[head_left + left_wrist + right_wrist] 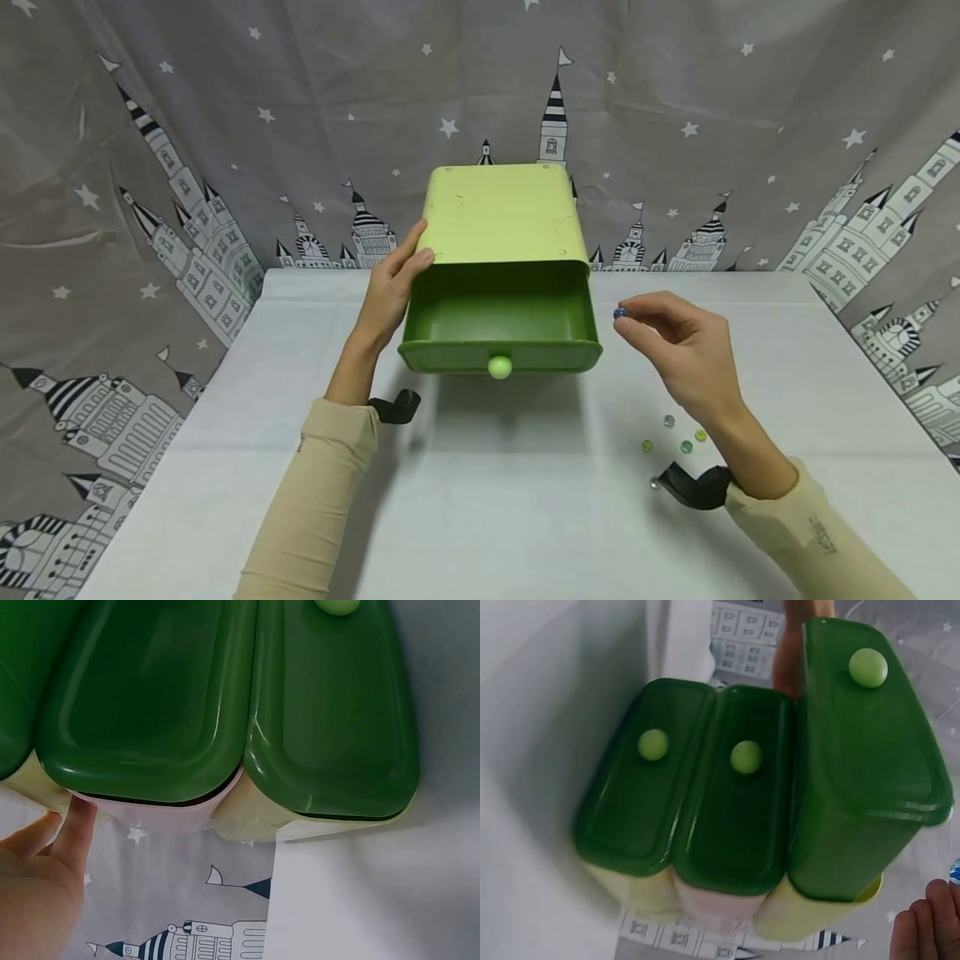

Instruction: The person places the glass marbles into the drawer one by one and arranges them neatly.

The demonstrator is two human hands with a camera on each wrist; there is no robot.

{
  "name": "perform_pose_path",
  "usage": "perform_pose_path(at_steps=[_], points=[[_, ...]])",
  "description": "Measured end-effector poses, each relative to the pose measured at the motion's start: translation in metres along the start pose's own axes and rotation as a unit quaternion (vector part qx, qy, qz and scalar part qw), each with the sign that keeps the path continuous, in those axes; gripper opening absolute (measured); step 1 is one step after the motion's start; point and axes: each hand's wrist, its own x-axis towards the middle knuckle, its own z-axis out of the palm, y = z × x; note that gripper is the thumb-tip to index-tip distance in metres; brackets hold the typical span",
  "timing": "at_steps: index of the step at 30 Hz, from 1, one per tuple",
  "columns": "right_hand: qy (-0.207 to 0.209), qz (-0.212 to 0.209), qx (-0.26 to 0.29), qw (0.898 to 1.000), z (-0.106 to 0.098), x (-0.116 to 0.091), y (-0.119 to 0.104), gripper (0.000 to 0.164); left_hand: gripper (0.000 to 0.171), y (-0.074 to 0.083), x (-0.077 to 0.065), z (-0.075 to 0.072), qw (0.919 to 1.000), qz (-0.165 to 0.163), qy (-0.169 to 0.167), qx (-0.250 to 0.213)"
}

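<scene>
A small drawer unit (502,212) with a pale yellow-green top stands on the table. Its green top drawer (501,304), with a round light-green knob (500,367), is pulled out, and its visible floor is bare. Two lower drawers, the middle one (739,795) and the bottom one (645,780), are closed. My left hand (390,287) rests on the unit's left side, fingers extended and thumb near the top's front edge. Right of the open drawer, my right hand (686,346) pinches a blue marble (620,313) between thumb and fingertips; the right wrist view catches the marble (955,871) at its edge.
Several green and clear marbles (687,447) lie scattered on the white tablecloth (510,517), below and left of my right wrist. A grey curtain (480,92) printed with castles and stars hangs behind the table and down both sides.
</scene>
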Motion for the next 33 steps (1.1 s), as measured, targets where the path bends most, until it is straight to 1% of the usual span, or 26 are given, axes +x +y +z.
perform_pose_path(at_steps=[6, 11, 14, 21, 30, 33], points=[[-0.017, -0.019, 0.025, 0.999, 0.013, 0.012, -0.006, 0.016, 0.054, 0.0, 0.002, 0.001, 1.0, 0.001, 0.003, -0.004], [-0.016, -0.025, 0.049, 0.998, 0.022, 0.02, -0.009, 0.017, 0.054, 0.0, 0.002, 0.002, 1.0, 0.004, 0.001, -0.005], [-0.019, -0.027, 0.053, 0.998, 0.027, 0.024, -0.011, 0.018, 0.054, 0.0, 0.001, 0.002, 1.0, 0.004, 0.001, -0.004], [-0.029, -0.029, 0.046, 0.998, 0.035, 0.029, -0.015, 0.019, 0.054, 0.001, 0.0, 0.002, 1.0, 0.003, 0.004, 0.007], [-0.028, -0.047, 0.035, 0.998, 0.039, 0.04, -0.021, 0.017, 0.054, 0.001, -0.001, 0.002, 0.9999, -0.001, 0.011, 0.01], [-0.034, -0.049, 0.032, 0.998, 0.04, 0.043, -0.021, 0.017, 0.054, 0.001, -0.001, 0.003, 0.9999, -0.001, 0.011, 0.008]])
